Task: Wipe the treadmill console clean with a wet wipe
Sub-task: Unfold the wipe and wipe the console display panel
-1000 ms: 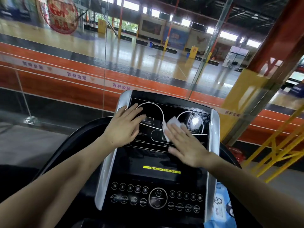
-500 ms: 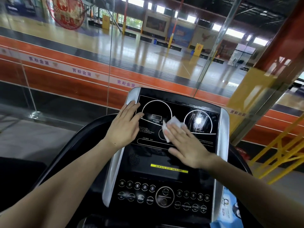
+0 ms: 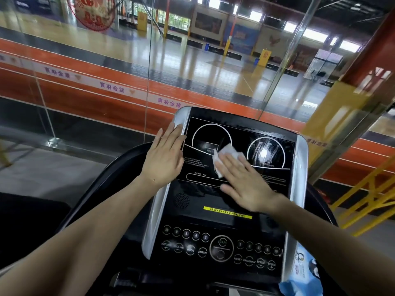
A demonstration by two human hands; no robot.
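Pressing wet wipe (image 3: 227, 155) on console (image 3: 239, 129) above "ALWAYS STAY HEALTHY".

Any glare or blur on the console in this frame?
Head view: a bright glare spot sits on the right dial of the console; the wipe under the right hand is sharp; wide-angle bending at the edges.

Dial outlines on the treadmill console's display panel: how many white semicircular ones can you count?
2. The left dial outline sits beside the left hand; the right dial outline lies beyond the right hand and wet wipe. None seems hidden.
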